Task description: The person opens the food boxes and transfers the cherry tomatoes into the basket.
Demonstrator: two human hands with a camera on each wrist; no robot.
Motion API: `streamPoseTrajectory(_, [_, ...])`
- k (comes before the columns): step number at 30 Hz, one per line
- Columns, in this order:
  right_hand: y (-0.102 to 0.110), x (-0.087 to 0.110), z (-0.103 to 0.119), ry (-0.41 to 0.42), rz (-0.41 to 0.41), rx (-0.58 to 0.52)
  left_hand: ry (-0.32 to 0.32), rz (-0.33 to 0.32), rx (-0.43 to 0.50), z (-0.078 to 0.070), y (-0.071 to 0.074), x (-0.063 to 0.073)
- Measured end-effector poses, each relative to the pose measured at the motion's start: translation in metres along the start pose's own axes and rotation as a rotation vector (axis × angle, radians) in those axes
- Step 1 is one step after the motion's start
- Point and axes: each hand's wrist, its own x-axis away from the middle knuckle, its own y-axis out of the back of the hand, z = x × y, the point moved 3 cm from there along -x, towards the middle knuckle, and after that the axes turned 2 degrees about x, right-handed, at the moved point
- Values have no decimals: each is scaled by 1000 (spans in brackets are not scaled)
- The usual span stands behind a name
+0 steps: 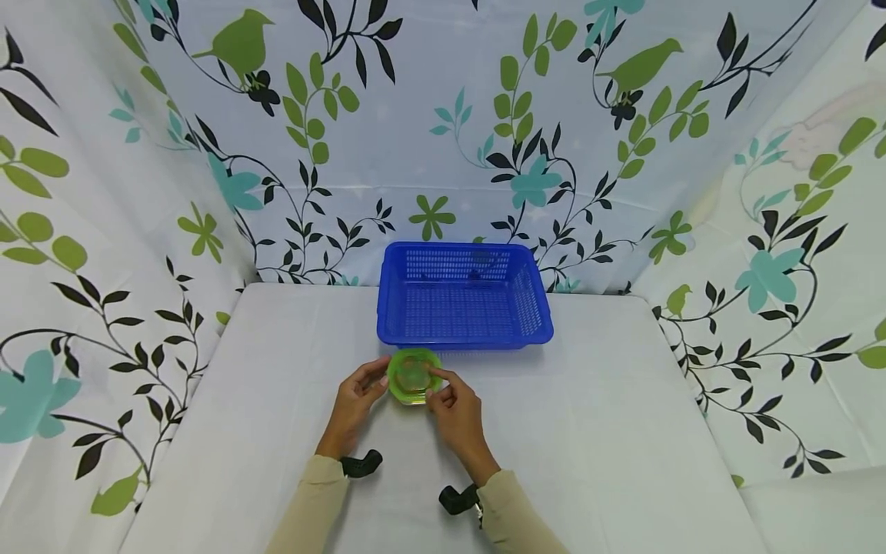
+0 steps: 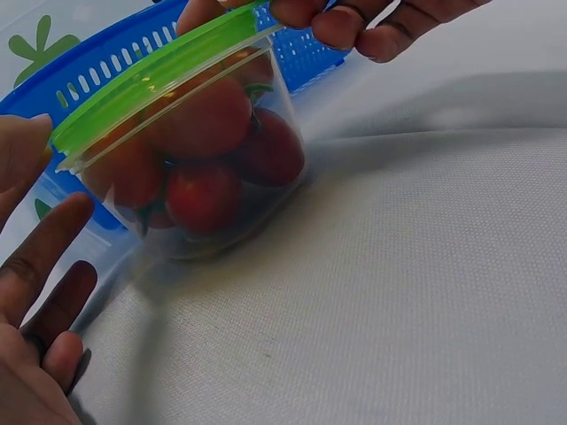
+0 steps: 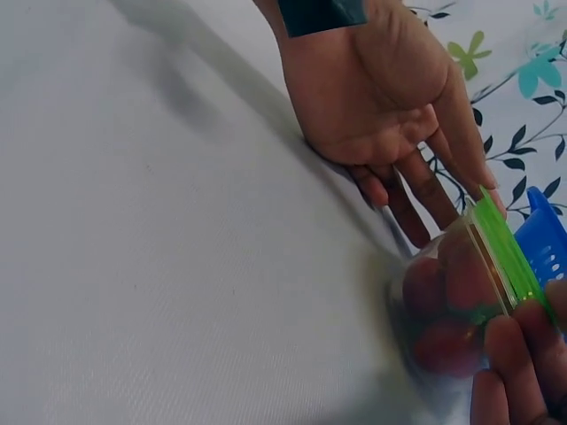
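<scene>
Food container of clear plastic, with red tomatoes inside, is between my two hands, toward the far edge of the table, just beside the near long side of a blue basket, closer to its left corner than to its right one. From above, the lid hides nearly all of the container's body and leaves the contents only dimly seen. How many tomatoes there are I cannot count, because those in front cover the others. Also I cannot tell if the lid is pressed fully down, nor if the container touches the basket.

My right hand pinches the lid's rim, with the forefinger on top; in the right wrist view the frame edge cuts this hand off. My left hand is at the opposite side, its fingers loose and apart, a fingertip touching the rim; in the left wrist view it is cut at the left edge.

The lid is green, shiny, roughly eight-sided in outline, and looks semi-transparent at its centre. The tomatoes are smooth and round, and a green stalk shows on one. The basket is rectangular, of plastic, with many small slots in its walls. White cloth with fine weave covers the table. Beige sleeves on my forearms are cut by the lower edge.
</scene>
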Motion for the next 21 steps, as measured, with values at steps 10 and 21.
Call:
streamPoseTrajectory(10, [2,4,-4,-58,17,-188,24,6,15,0,-1,2])
streamPoseTrajectory(21, [19,16,-10,-75,0,-284,26,9,9,-2,-3,3])
